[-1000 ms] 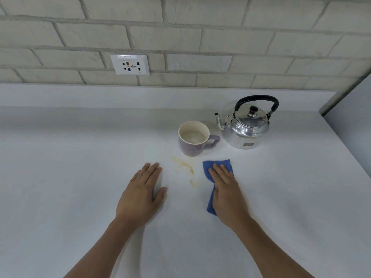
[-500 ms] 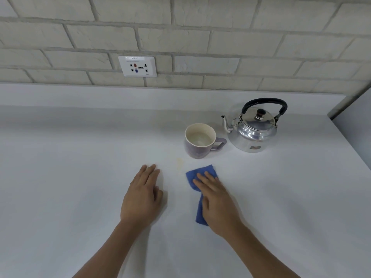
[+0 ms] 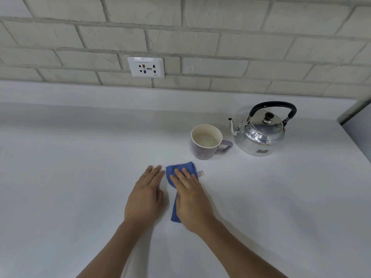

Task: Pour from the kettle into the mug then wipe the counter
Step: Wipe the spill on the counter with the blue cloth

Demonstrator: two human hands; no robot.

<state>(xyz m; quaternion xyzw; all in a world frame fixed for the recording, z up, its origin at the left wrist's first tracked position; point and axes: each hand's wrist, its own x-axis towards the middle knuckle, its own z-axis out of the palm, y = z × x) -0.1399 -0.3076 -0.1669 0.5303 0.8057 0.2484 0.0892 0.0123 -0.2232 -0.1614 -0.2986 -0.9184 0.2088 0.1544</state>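
A shiny metal kettle (image 3: 261,137) with a black handle stands at the back right of the white counter (image 3: 70,177), spout pointing left. Just left of it is a purple mug (image 3: 201,152) holding pale liquid, handle toward the kettle. In front of the mug lies a folded blue cloth (image 3: 178,169). My right hand (image 3: 190,199) presses flat on the cloth, covering most of it. My left hand (image 3: 145,195) rests flat on the counter right beside it, fingers together, almost touching the cloth. I see no stain on the counter.
A white wall socket (image 3: 146,67) sits on the brick wall above the counter's raised back ledge. A grey panel (image 3: 359,135) borders the counter at the right edge.
My right hand slid the blue cloth leftward over the yellowish spill marks in front of the mug; the marks no longer show. The cloth now lies next to my left hand.
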